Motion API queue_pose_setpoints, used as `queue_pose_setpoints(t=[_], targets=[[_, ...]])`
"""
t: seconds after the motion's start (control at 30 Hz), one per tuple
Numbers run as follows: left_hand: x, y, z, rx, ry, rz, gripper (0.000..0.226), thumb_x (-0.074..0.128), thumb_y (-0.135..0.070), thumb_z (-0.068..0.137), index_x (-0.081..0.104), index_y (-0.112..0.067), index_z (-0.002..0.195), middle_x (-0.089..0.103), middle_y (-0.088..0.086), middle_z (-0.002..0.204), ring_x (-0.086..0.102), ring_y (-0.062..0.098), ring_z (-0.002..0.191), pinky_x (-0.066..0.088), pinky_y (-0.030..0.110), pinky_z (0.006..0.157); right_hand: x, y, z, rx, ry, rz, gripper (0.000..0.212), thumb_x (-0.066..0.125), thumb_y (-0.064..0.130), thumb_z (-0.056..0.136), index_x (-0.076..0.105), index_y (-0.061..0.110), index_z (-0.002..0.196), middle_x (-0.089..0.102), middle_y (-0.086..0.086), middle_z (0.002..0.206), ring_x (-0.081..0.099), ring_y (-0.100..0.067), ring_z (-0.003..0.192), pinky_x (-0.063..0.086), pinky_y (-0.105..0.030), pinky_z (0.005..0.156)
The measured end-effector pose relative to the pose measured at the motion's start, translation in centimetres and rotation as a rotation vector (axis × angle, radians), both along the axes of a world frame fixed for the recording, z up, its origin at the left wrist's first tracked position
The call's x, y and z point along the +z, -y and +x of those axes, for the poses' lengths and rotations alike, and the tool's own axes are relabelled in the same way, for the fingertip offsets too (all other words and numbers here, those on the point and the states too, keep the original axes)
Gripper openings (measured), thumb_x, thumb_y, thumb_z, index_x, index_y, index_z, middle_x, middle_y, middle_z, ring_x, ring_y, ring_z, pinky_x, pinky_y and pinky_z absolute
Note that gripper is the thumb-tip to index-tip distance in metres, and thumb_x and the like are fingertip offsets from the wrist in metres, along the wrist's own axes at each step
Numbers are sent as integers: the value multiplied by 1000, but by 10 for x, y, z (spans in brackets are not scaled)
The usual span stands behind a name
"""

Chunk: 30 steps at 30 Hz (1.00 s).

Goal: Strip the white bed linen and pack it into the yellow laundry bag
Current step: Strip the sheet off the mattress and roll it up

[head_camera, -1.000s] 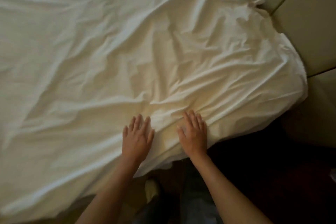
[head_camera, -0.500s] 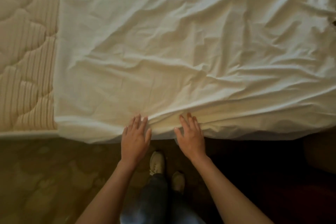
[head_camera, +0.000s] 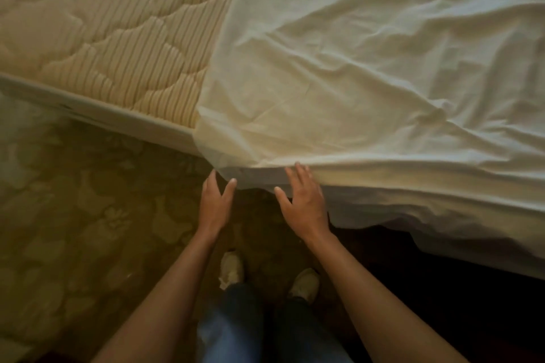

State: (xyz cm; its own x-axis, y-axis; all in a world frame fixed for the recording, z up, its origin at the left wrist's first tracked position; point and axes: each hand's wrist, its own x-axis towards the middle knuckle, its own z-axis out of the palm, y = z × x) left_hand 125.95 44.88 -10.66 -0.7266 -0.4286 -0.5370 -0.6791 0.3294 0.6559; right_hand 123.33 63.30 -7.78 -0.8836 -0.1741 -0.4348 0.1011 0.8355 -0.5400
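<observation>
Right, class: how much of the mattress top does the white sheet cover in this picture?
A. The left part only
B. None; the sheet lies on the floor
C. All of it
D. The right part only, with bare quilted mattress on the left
D: the white sheet covers the right part, while the quilted mattress lies bare on the left.

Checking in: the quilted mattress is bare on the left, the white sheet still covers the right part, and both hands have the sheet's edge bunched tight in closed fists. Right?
Not quite. The head view shows the left hand and right hand with fingers straight and spread at the white sheet edge, not closed in fists. The rest holds: the quilted mattress is bare on the left and the sheet covers the right part.
</observation>
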Motion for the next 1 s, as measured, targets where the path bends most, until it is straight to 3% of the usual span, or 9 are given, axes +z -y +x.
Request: queue_pose_setpoints(t=[0.17,0.33,0.5,0.7,0.83,0.93,1.0], targets=[[-22,58,-23,188,2,242,81,55,-54,96,16,-20,159,23,9,163,26,28,148,31,48,115,-17,65,-20,71,-77,51,60,40,46,103,21,28,157,9,1,166,-2,-18,153,2,-41,125],[-54,92,-46,114,-86,400,69,64,-46,93,37,-21,150,44,3,150,43,14,130,39,32,96,-52,102,-28,71,-104,155,61,29,53,100,23,30,157,8,4,166,-1,-17,153,-7,-44,122],[-80,112,-60,126,-109,471,82,71,-58,83,37,-23,148,50,0,142,51,16,122,47,33,94,-61,107,-26,33,-130,148,65,23,57,95,28,32,155,15,6,165,4,-14,153,-5,-43,123],[-78,113,-43,-105,-56,557,47,63,-45,93,62,-15,129,69,-2,120,65,11,110,54,38,97,-62,102,-28,47,-107,125,66,21,60,93,27,35,154,13,11,165,0,-9,152,-7,-39,121],[-69,109,-24,-85,-88,620,32,56,-34,99,65,-12,121,72,2,112,70,16,102,58,26,77,-61,100,-27,67,-87,101,67,17,59,92,29,35,154,13,12,165,0,-8,152,-9,-33,119],[-64,97,-5,-17,-83,730,52,67,-38,92,58,-4,130,70,10,116,69,27,107,57,26,74,-61,97,-22,62,-85,88,58,25,49,98,35,33,152,16,10,164,2,-9,152,-5,-33,120],[-61,90,11,20,-44,839,80,82,-50,72,55,-5,132,70,8,116,69,24,107,58,28,76,-59,97,-15,13,-42,-15,50,30,42,103,39,29,151,17,9,164,2,-8,151,1,-37,121]])
